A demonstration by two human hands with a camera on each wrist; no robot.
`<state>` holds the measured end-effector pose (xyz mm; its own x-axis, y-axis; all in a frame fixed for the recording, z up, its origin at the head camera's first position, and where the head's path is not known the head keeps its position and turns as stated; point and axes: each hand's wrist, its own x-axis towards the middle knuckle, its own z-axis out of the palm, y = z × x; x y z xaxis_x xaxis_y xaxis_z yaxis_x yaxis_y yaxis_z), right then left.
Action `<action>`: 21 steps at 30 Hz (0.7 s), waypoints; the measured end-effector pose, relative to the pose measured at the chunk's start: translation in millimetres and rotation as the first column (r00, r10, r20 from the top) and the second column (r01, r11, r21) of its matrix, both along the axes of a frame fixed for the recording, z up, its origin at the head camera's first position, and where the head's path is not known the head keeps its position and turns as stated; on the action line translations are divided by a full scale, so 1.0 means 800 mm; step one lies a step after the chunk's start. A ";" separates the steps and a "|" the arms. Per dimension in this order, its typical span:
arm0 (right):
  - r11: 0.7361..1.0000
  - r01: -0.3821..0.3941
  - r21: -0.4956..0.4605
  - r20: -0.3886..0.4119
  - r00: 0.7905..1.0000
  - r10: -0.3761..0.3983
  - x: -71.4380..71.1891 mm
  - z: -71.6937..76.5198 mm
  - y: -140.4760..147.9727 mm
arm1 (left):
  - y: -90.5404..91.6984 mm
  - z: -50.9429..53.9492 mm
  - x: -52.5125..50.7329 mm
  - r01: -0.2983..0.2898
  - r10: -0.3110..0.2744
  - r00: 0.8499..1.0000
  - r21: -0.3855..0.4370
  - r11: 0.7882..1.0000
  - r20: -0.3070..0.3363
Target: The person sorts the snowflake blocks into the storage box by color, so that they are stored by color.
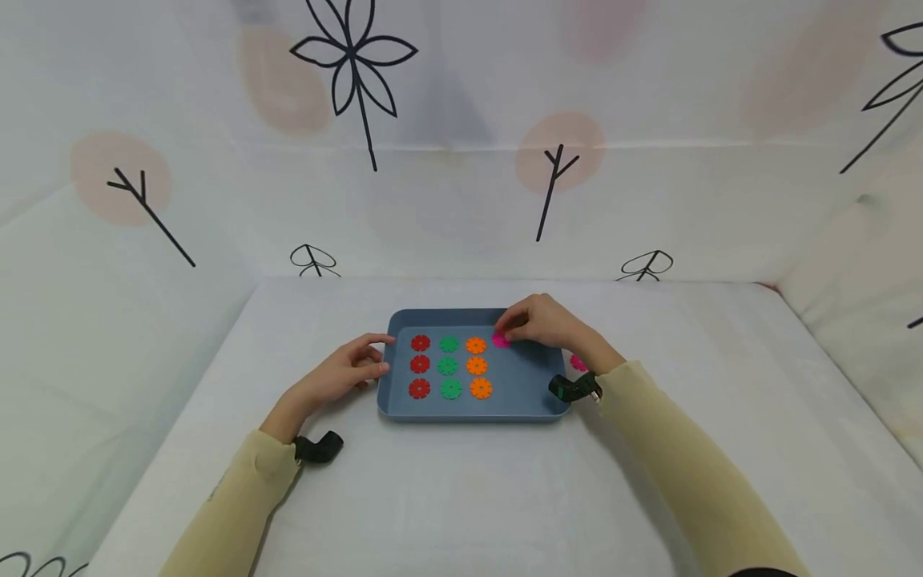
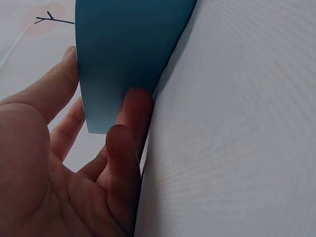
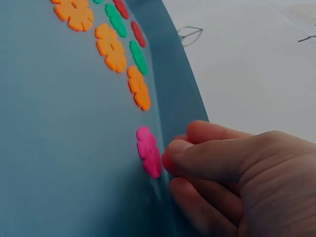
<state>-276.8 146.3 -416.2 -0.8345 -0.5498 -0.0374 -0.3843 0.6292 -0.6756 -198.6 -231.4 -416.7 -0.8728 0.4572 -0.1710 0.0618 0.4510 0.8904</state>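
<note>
A blue-grey tray (image 1: 530, 405) lies on the table with flower-shaped discs in it. Red (image 1: 420, 365), green (image 1: 448, 366) and orange (image 1: 477, 365) discs form three columns of three. My left hand (image 1: 337, 375) holds the tray's left end, its thumb at the rim and other fingertips against the outer wall, as the left wrist view shows. My right hand (image 1: 542, 320) is over the tray's far right part. Its bent thumb and forefinger pinch the edge of a pink flower-shaped disc (image 3: 149, 152), low over the tray floor beside the far wall.
Another pink disc (image 1: 578, 363) lies on the white table (image 1: 461, 497) just right of the tray, partly hidden by the right wrist. Dark wrist cameras (image 1: 319, 447) sit on both cuffs. A white patterned cloth (image 1: 447, 208) stands behind the table.
</note>
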 end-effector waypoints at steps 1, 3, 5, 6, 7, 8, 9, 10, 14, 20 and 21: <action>1.000 -0.001 -0.001 0.002 1.000 0.001 0.000 0.000 0.000 | -0.001 -0.003 -0.002 -0.001 0.001 1.000 -0.001 1.000 0.000; 1.000 -0.007 -0.001 0.005 1.000 0.007 0.000 0.000 0.000 | -0.004 -0.012 -0.006 -0.001 0.001 1.000 -0.004 1.000 -0.004; 1.000 -0.025 0.003 0.000 1.000 0.025 0.000 0.000 -0.001 | -0.008 -0.024 -0.013 -0.003 0.003 1.000 -0.008 1.000 -0.007; 0.999 -0.034 0.003 -0.001 0.999 0.034 0.000 0.000 -0.001 | -0.009 -0.029 -0.015 -0.004 0.004 1.000 -0.010 1.000 -0.009; 0.999 -0.041 0.002 -0.001 0.999 0.041 0.000 0.000 -0.001 | -0.011 -0.035 -0.019 -0.005 0.005 1.000 -0.012 1.000 -0.010; 0.999 -0.045 0.003 -0.003 0.999 0.045 0.000 0.000 -0.001 | -0.012 -0.037 -0.020 -0.004 0.004 1.000 -0.013 1.000 -0.013; 0.999 -0.046 0.003 0.000 0.999 0.046 0.000 0.000 -0.001 | -0.013 -0.038 -0.021 -0.004 0.004 1.000 -0.012 1.000 -0.015; 0.999 -0.044 0.002 0.004 0.999 0.044 0.000 0.000 -0.001 | -0.014 -0.039 -0.022 -0.004 0.004 1.000 -0.010 1.000 -0.015; 0.999 -0.037 -0.007 0.026 0.999 0.037 0.002 0.001 -0.001 | -0.014 -0.040 -0.023 0.005 -0.005 1.000 0.000 1.000 -0.013; 1.000 -0.025 -0.009 0.051 0.998 0.025 0.002 0.001 -0.001 | -0.014 -0.039 -0.022 0.007 -0.007 1.000 -0.003 1.000 -0.013; 1.000 -0.024 -0.011 0.052 0.998 0.025 0.002 0.001 -0.002 | -0.014 -0.039 -0.022 0.002 -0.003 1.000 -0.007 1.000 -0.012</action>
